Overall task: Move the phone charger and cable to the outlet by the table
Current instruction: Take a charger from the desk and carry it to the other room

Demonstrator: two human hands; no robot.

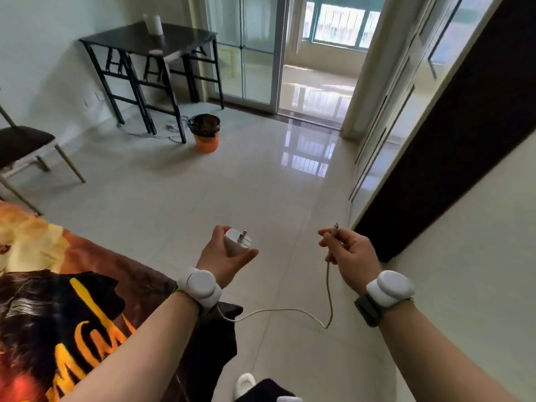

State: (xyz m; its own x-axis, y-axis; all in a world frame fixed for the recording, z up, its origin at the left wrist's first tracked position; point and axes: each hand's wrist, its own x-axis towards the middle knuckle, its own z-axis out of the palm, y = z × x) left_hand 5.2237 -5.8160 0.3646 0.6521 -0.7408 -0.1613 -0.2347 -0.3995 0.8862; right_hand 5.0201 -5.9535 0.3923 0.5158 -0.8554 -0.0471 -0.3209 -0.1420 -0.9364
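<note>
1. The left hand [229, 255] is palm-up, fingers curled around the white charger [237, 242], whose prongs point upward.
2. The right hand [352, 250] pinches the cable [290, 310] near its plug tip. The cable sags in a loop between the two wrists, above the floor.
3. The floor [203, 195] is pale glossy tile that reflects the window light.
4. A black table [179, 42] stands against the far left wall, well away from the hands, with a white roll [153, 23] on top.
5. An orange bin [204, 133] with a black liner sits just beside the table's leg. A white power strip [172, 127] lies on the floor under the table.
6. A dark-seated chair [23, 143] stands at the left.
7. Sliding glass doors [243, 47] are behind the table, open to a bright balcony.
8. A printed orange-and-black blanket [58, 285] fills the lower left.
</note>
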